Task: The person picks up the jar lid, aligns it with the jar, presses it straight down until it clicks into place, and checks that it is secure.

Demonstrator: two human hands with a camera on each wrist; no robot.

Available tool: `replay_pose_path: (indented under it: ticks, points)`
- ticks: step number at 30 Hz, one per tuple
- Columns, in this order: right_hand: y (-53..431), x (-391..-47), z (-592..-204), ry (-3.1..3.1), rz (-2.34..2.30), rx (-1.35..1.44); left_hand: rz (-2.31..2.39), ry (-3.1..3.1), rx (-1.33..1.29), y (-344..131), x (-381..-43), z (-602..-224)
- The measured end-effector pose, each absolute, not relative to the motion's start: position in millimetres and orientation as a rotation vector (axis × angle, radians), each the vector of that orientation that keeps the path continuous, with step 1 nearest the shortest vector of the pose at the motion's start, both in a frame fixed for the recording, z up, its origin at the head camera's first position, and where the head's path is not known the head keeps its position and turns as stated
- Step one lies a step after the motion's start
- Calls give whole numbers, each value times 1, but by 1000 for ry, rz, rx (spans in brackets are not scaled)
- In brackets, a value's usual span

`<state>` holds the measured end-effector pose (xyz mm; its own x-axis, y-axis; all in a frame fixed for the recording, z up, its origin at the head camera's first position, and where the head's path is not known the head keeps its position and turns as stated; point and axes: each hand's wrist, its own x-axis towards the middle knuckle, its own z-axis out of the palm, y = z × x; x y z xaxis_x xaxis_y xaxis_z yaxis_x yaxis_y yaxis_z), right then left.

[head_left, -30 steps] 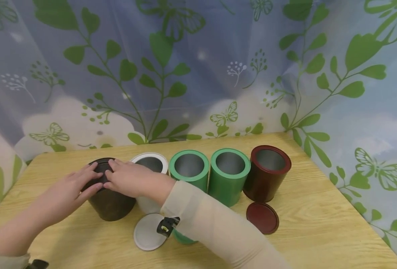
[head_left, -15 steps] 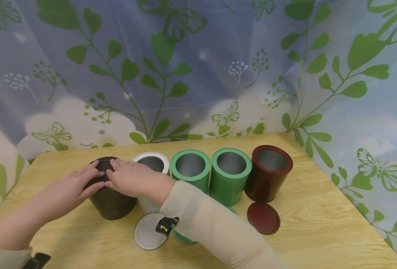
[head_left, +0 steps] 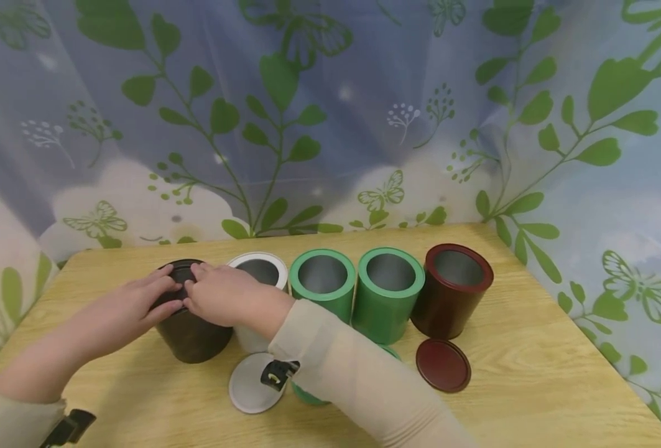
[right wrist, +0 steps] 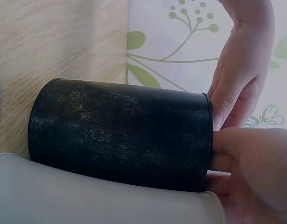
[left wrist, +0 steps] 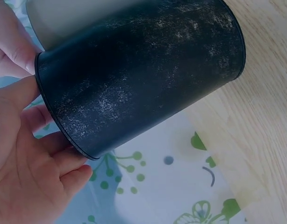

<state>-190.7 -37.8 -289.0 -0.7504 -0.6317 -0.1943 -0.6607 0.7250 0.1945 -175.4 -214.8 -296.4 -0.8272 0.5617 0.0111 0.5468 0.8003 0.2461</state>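
A scuffed black can (head_left: 196, 339) stands upright at the left end of a row of cans. On its dark top rest the fingertips of my left hand (head_left: 129, 311), spread near the left rim. From the right, my right hand (head_left: 224, 295) touches the same top, fingers close to the left ones. In the left wrist view, the left fingers reach over the rim of the black can (left wrist: 134, 84), their tips hidden behind it. The right wrist view has both hands at the top end of the black can (right wrist: 120, 135), beside the white can (right wrist: 87, 193).
Right of the black can stand an uncovered white can (head_left: 252, 339), two uncovered green cans (head_left: 388, 317) and an uncovered dark red can (head_left: 448, 311). A white lid (head_left: 252, 386) and a red lid (head_left: 443, 366) lie in front. Green lids (head_left: 309, 396) are partly hidden under the right forearm.
The head view has shifted slightly, so everything sits a little farther right. Both hands stay on the black can's top, with only small finger movements.
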Motion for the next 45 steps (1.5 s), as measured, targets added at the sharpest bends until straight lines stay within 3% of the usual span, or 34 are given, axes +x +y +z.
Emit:
replay_pose_path:
  ticks: [20,27,45]
  points:
    - [-37,-188,-297,2840,404,-1001,160,3132,834,-205,-164,-316]
    - [-35,-188,-301,2859,383,-996,210,3043,716,-207,-164,-320]
    - [-33,-185,-307,2882,351,-996,285,3006,721,-209,-165,-320]
